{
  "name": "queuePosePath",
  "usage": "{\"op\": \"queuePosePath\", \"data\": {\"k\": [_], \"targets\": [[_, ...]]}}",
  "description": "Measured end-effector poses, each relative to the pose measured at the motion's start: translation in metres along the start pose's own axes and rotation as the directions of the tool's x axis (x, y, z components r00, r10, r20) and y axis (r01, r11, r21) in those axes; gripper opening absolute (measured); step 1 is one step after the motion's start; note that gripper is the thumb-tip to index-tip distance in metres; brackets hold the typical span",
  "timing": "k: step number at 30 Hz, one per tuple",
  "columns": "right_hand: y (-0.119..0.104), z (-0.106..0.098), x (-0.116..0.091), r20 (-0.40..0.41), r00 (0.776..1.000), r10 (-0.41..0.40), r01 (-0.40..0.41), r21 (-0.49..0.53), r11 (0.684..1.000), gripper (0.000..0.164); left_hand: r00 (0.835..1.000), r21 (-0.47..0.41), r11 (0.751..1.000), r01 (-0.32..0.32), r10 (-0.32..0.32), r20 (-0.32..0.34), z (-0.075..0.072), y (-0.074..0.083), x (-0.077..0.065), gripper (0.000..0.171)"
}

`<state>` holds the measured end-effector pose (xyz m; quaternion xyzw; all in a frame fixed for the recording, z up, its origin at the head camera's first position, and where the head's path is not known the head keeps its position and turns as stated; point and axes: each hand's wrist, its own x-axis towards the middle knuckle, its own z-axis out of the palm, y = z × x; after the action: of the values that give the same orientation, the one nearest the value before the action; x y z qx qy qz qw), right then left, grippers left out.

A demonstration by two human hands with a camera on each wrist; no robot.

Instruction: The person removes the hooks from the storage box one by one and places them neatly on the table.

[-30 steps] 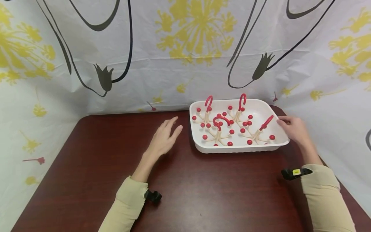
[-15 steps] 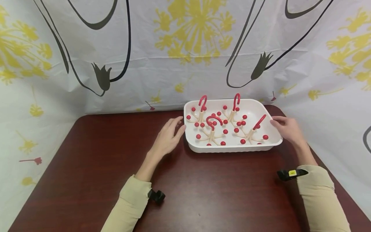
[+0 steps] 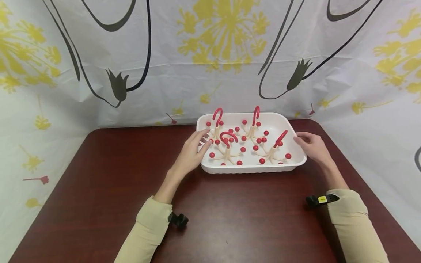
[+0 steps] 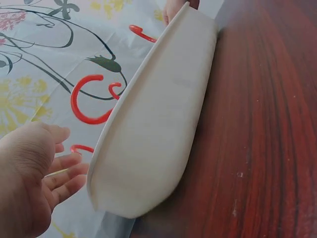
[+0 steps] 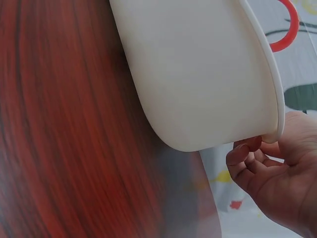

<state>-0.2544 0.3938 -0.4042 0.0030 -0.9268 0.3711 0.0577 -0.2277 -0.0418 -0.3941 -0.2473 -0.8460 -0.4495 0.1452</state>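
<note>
A white rectangular tray [image 3: 253, 169] sits at the back of the table. Inside it stand several pieces [image 3: 271, 155], each with beige spreading arms, red ball tips and a red hook on top. My right hand [image 3: 314, 147] grips the tray's right rim; in the right wrist view, that hand's curled fingers [image 5: 241, 154] are at the rim's edge. At the left end, my left hand [image 3: 190, 150] has its fingers spread and reaching over the rim. The left wrist view shows those fingers [image 4: 69, 181] beside the tray wall, with red hooks [image 4: 75, 101] rising above it.
The tray stands on a dark reddish-brown table [image 3: 131, 190] with rounded back corners. A white curtain [image 3: 171, 87] with yellow flowers and dark stems hangs right behind the table and along both sides. Black wrist cameras [image 3: 178, 220] sit on both sleeves.
The tray, held by my right hand, has slid left across the table. My left hand was apart from it and now has its fingers over the left rim.
</note>
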Motion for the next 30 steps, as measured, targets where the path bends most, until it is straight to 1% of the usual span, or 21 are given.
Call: {"op": "queuePosePath", "data": {"k": [6, 9, 13, 16, 20, 22, 25, 30], "targets": [[-0.013, 0.016, 0.0, 0.024, 1.0, -0.02, 0.018, 0.043, 0.999, 0.053, 0.999, -0.028, 0.999, -0.034, 0.034, -0.026, -0.001, -0.001, 0.002, 0.046], [-0.02, 0.023, 0.001, 0.033, 0.999, -0.024, 0.021, 0.08, 0.997, 0.052, 0.998, -0.036, 0.999, -0.033, 0.031, -0.049, -0.003, -0.001, 0.004, 0.046], [-0.028, 0.033, 0.001, 0.049, 0.998, -0.032, 0.025, 0.138, 0.99, 0.05, 0.997, -0.028, 1.0, -0.001, -0.001, -0.083, -0.005, -0.003, 0.005, 0.041], [-0.034, 0.04, 0.002, 0.058, 0.997, -0.043, 0.032, 0.178, 0.984, 0.049, 0.994, -0.022, 0.999, 0.03, -0.032, -0.105, -0.008, -0.004, 0.005, 0.035], [-0.041, 0.048, 0.002, 0.067, 0.996, -0.054, 0.036, 0.245, 0.969, 0.047, 0.991, -0.005, 0.999, 0.052, -0.052, -0.126, -0.012, -0.005, 0.004, 0.026], [-0.043, 0.052, 0.003, 0.073, 0.996, -0.049, 0.027, 0.276, 0.961, 0.047, 0.99, 0.009, 0.998, 0.058, -0.057, -0.132, -0.014, -0.006, 0.004, 0.023], [-0.045, 0.055, 0.004, 0.081, 0.996, -0.032, 0.007, 0.295, 0.955, 0.048, 0.988, 0.022, 0.998, 0.062, -0.058, -0.14, -0.017, -0.007, 0.003, 0.022], [-0.046, 0.059, 0.006, 0.111, 0.994, 0.002, -0.038, 0.324, 0.945, 0.052, 0.988, 0.028, 0.999, 0.046, -0.041, -0.15, -0.022, -0.008, 0.002, 0.023]]}}
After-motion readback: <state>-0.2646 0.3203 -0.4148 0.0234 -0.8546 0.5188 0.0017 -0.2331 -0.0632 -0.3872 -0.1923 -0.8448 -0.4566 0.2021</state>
